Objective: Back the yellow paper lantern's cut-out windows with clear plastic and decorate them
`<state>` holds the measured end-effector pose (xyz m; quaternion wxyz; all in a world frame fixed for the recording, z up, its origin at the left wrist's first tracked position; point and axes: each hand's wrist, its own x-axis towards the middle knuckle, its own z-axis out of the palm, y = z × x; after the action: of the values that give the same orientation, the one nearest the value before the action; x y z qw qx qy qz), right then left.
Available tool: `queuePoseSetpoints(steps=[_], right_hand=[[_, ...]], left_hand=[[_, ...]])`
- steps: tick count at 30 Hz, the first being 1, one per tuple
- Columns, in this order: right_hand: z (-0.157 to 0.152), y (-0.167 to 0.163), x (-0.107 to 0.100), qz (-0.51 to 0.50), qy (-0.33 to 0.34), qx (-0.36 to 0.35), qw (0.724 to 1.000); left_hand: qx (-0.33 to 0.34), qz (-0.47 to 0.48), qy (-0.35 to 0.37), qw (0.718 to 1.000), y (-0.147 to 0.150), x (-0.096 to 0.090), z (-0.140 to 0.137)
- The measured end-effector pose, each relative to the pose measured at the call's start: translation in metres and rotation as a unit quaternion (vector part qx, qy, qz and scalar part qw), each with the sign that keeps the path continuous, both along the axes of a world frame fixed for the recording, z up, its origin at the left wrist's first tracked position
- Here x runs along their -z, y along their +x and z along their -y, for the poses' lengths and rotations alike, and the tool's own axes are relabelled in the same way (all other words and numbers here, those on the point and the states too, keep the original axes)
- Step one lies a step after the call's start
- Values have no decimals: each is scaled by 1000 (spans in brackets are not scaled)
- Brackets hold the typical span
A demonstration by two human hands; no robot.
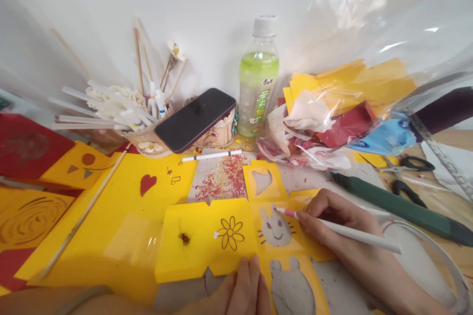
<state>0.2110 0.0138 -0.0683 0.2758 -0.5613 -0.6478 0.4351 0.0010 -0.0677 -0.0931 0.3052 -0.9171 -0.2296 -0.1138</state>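
My right hand [342,231] grips a white marker pen [354,236] with a pink front end. Its tip touches or hovers just over one ear of a grey cat-like face [275,229] with drawn eyes, smile and whiskers, set in yellow paper. Along the lower edge of a notched yellow card [199,256], the fingers of my left hand [246,288] lie stretched out close together. That card bears a flower outline [231,233] and a small dark insect-like shape [184,237]. Below the cat face is a bear-shaped cutout [292,288]; above is another cutout [261,181].
A phone [199,118] leans on small decorated pots by a green drink bottle [258,83]. A capped white marker [212,155] lies nearby. To the right are a clear bag of paper scraps [318,113], scissors [414,163] and a dark green tool [399,204]; left, a wooden stick [86,211].
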Motion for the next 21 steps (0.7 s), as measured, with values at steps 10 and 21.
queuePoseSetpoints(steps=[10,21], right_hand=[[0,2,1,-14,0,-6,1000],[0,3,3,-27,-11,-1,1000]], left_hand=[[-2,-3,4,1000,0,-1,-1],[5,0,11,1000,0,1,-3]])
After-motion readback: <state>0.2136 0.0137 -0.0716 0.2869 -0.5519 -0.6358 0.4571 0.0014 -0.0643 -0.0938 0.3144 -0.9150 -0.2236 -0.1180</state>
